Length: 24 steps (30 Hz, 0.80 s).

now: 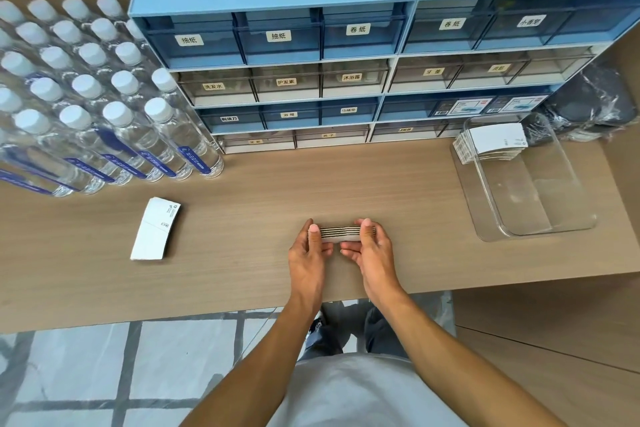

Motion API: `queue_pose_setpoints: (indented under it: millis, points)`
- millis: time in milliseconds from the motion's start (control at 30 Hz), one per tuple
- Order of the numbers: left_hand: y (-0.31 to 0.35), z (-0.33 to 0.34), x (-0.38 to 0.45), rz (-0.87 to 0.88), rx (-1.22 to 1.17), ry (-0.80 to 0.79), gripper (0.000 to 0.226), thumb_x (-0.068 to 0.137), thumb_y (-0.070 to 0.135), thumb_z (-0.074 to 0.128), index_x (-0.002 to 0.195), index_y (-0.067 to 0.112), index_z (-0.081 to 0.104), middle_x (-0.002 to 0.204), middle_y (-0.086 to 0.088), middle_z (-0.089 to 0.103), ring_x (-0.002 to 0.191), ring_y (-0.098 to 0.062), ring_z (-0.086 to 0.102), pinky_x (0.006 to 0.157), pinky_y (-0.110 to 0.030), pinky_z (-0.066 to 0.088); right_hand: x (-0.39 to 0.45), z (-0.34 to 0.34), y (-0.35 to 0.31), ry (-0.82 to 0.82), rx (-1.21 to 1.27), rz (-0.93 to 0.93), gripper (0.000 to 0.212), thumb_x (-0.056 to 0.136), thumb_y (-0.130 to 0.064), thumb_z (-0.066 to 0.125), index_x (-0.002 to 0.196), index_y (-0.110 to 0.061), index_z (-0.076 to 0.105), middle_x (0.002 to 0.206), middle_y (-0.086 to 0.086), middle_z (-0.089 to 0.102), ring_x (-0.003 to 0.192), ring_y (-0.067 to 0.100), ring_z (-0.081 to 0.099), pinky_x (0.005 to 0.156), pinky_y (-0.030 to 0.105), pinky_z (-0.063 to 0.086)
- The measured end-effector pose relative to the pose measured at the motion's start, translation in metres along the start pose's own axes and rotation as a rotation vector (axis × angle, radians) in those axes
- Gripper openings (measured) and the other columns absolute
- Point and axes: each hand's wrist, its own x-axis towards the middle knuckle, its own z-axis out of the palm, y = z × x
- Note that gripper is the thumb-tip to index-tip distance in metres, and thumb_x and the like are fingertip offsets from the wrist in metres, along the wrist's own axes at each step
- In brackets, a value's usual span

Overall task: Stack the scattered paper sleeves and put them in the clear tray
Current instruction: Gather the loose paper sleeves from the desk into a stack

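Both hands hold a small stack of white paper sleeves (340,234) on edge above the middle of the wooden desk. My left hand (309,255) grips its left end and my right hand (370,253) grips its right end. A second pile of sleeves (154,229) lies flat on the desk to the left, apart from my hands. The clear tray (554,218) stands at the right of the desk. Inside it, a stack of sleeves (493,144) leans against its far end.
Several rows of water bottles (104,104) with white caps fill the back left. A blue drawer cabinet (346,55) with labelled drawers lines the back. A dark wrapped object (588,104) sits behind the tray. The desk edge (173,315) runs close below my wrists.
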Motion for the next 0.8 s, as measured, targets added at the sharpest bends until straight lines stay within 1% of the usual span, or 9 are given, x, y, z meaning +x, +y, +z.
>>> queue_pose_setpoints:
  millis: [67,167,233,300,433,567,667,733,800]
  points:
    - [0.001,0.001,-0.001,0.034,0.032,0.004,0.036,0.104,0.030,0.041,0.122,0.005,0.060,0.095,-0.011,0.067,0.083,-0.022,0.065,0.078,-0.035,0.056,0.001,0.003,0.002,0.009,-0.026,-0.017,0.029,0.103,-0.036,0.040,0.106,-0.012,0.055,0.086,0.011,0.066,0.067,0.018,0.065,0.068,0.031,0.057]
    - [0.003,0.000,0.002,0.072,0.057,0.032,0.028,0.105,0.031,0.039,0.108,0.018,0.064,0.087,-0.004,0.068,0.076,-0.017,0.065,0.069,-0.027,0.056,0.004,0.005,0.004,0.018,-0.092,-0.050,0.031,0.103,-0.039,0.037,0.101,-0.017,0.058,0.078,0.009,0.068,0.062,0.014,0.066,0.066,0.032,0.057]
    - [0.003,-0.003,0.005,0.086,0.077,0.024,0.031,0.105,0.030,0.039,0.114,0.015,0.064,0.087,-0.003,0.067,0.074,-0.014,0.063,0.067,-0.025,0.056,0.006,0.005,0.004,0.014,-0.116,-0.065,0.031,0.103,-0.040,0.036,0.100,-0.020,0.059,0.076,0.007,0.068,0.059,0.012,0.066,0.066,0.032,0.057]
    - [0.001,-0.005,0.007,0.081,0.110,0.011,0.034,0.105,0.029,0.039,0.119,0.008,0.062,0.089,-0.006,0.065,0.075,-0.017,0.062,0.070,-0.029,0.055,0.007,0.003,0.005,0.003,-0.137,-0.055,0.030,0.103,-0.040,0.036,0.102,-0.020,0.059,0.078,0.006,0.068,0.060,0.012,0.066,0.067,0.034,0.058]
    - [0.000,-0.004,0.011,0.048,0.078,0.018,0.027,0.105,0.028,0.041,0.117,0.016,0.062,0.087,-0.001,0.067,0.071,-0.015,0.063,0.068,-0.026,0.056,0.010,0.004,0.005,0.013,-0.134,-0.037,0.031,0.103,-0.040,0.037,0.103,-0.018,0.059,0.075,0.004,0.069,0.058,0.013,0.066,0.070,0.038,0.058]
    - [0.000,-0.002,0.012,0.076,0.115,0.054,0.025,0.104,0.032,0.040,0.115,0.022,0.060,0.082,0.004,0.066,0.068,-0.010,0.062,0.064,-0.022,0.055,0.010,0.007,0.004,-0.004,-0.125,-0.049,0.030,0.103,-0.041,0.037,0.101,-0.021,0.060,0.069,-0.002,0.071,0.058,0.010,0.067,0.066,0.031,0.058]
    - [-0.004,-0.006,0.014,0.083,0.152,0.037,0.035,0.105,0.033,0.038,0.117,0.010,0.061,0.083,-0.001,0.064,0.068,-0.013,0.061,0.063,-0.022,0.054,0.009,0.007,0.004,-0.017,-0.150,-0.049,0.028,0.103,-0.040,0.037,0.099,-0.022,0.059,0.071,-0.002,0.069,0.058,0.011,0.066,0.067,0.034,0.058]
    - [-0.004,-0.007,0.015,0.082,0.170,0.027,0.037,0.105,0.032,0.038,0.121,0.006,0.059,0.084,-0.001,0.063,0.066,-0.009,0.061,0.061,-0.020,0.053,0.010,0.007,0.004,-0.020,-0.137,-0.039,0.029,0.103,-0.039,0.037,0.099,-0.020,0.059,0.073,0.001,0.069,0.059,0.013,0.066,0.071,0.038,0.058]
    - [-0.004,-0.006,0.015,0.102,0.175,0.018,0.034,0.104,0.033,0.037,0.122,0.011,0.056,0.085,0.002,0.061,0.064,-0.001,0.060,0.058,-0.018,0.052,0.012,0.008,0.004,-0.021,-0.101,-0.034,0.031,0.103,-0.038,0.038,0.101,-0.016,0.059,0.075,0.005,0.069,0.060,0.014,0.066,0.072,0.039,0.056]
